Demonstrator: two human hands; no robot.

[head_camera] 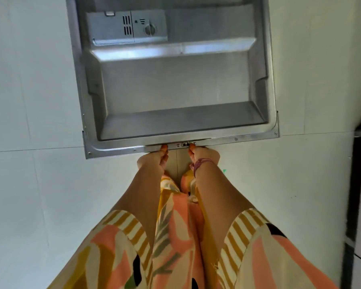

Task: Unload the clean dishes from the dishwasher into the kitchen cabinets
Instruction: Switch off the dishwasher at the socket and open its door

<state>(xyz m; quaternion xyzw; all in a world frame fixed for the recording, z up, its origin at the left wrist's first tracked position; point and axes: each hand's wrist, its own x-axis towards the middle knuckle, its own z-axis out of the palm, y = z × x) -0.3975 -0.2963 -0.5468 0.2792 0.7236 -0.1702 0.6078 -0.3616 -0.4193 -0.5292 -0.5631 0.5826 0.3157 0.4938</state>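
Observation:
The dishwasher door [175, 84] lies open and flat in front of me, its steel inner panel facing up. A grey detergent dispenser [126, 28] sits near the door's far end. My left hand [154, 161] grips the door's near edge from below, thumb on the rim. My right hand [202, 156], with a purple wrist band, holds the same edge just right of the latch [186, 144]. No dishes or racks are in view.
White floor tiles [40, 122] lie on both sides of the door. A dark appliance edge [356, 184] stands at the right. My patterned orange and yellow dress [175, 236] fills the lower middle.

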